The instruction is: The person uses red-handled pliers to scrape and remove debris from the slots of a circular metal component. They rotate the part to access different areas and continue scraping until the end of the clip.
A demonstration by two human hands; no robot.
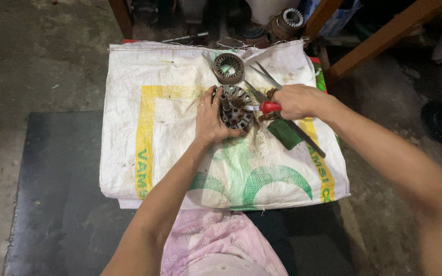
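Fingers [216, 99] of my left hand [210, 122] clasp the stator core [235, 108] on the sack-covered desk [180, 168]; my right hand [295, 101] grips a red-handled tool [268, 107]. I judge stripping partway: copper scraps [271, 94] out, some winding left.

Looks like a repair workshop: bare concrete floor [37, 46], wound motor stators [286, 21] stacked beyond the woven sack [180, 168], wooden frame legs [384, 36] beside.
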